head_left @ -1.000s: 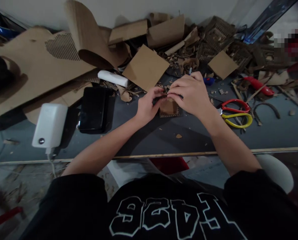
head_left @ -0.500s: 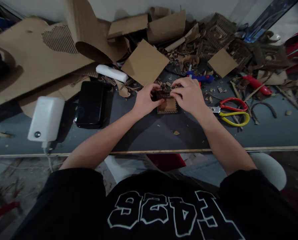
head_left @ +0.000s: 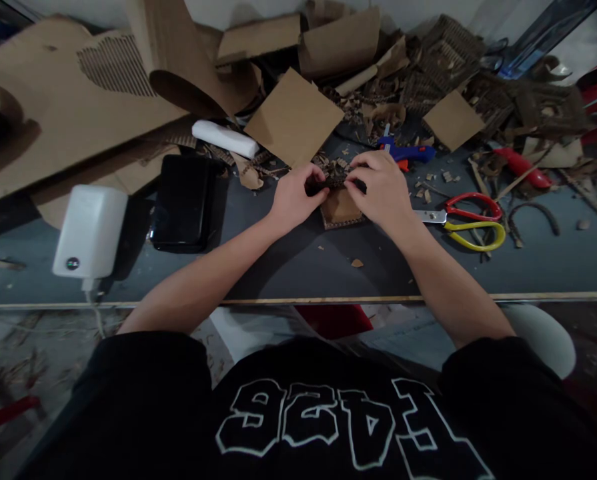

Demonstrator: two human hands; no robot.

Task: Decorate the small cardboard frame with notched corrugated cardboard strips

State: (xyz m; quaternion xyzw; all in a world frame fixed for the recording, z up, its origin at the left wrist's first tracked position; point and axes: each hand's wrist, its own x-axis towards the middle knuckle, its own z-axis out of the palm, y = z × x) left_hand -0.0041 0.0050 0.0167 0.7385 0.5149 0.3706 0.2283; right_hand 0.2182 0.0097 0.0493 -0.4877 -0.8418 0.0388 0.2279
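Observation:
Between both hands sits a small square cardboard piece (head_left: pixel 342 208) with a corrugated strip along its near edge. A dark corrugated cardboard strip (head_left: pixel 335 181) stands at its far edge. My left hand (head_left: pixel 298 195) pinches the strip's left end between thumb and fingers. At the other end, my right hand (head_left: pixel 379 185) pinches the same strip with thumb and index finger. The fingertips hide parts of the strip. Just beyond my right hand lies a blue glue gun (head_left: pixel 412 153). Scissors (head_left: pixel 471 220) with one red and one yellow handle rest right of my right wrist.
Left on the dark table (head_left: pixel 278 273) are a white power bank (head_left: pixel 91 230) with a cable, a black box-like device (head_left: pixel 182 203) and a white roll (head_left: pixel 225 138). Cardboard squares (head_left: pixel 295 119), scraps and a red-handled tool (head_left: pixel 522 167) lie behind and to the right.
The view has shifted slightly. The strip now lies straighter between my fingertips, and the small square piece looks turned a little. Both hands keep their pinch.

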